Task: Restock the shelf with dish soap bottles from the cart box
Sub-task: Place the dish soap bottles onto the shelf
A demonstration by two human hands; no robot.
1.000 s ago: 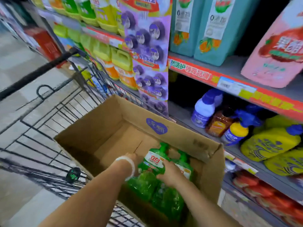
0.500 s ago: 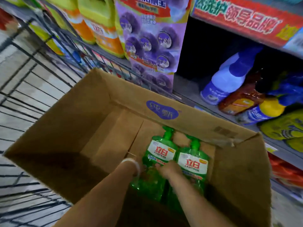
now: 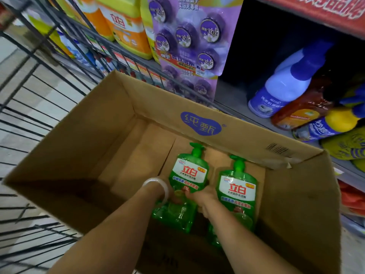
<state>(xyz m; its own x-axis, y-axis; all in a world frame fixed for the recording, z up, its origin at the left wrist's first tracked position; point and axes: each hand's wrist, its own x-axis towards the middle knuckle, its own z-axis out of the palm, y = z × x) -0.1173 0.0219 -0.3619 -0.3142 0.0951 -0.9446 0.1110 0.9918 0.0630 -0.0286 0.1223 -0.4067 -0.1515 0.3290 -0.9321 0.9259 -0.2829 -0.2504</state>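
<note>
Seen from the head camera, a person reaches both arms into an open cardboard box (image 3: pixel 126 123) sitting in a wire cart (image 3: pixel 29 107) beside a store shelf (image 3: pixel 235 101). Two green dish soap bottles (image 3: pixel 188 175) (image 3: pixel 237 192) lie side by side on the box floor, pump tops pointing toward the shelf. The left hand (image 3: pixel 173 196), a pale bangle (image 3: pixel 156 184) on its wrist, and the right hand (image 3: pixel 201 198) both touch the left bottle's lower half; whether either grip is clamped on it cannot be told. Cleaning products (image 3: pixel 286 84) line the shelf.
</note>
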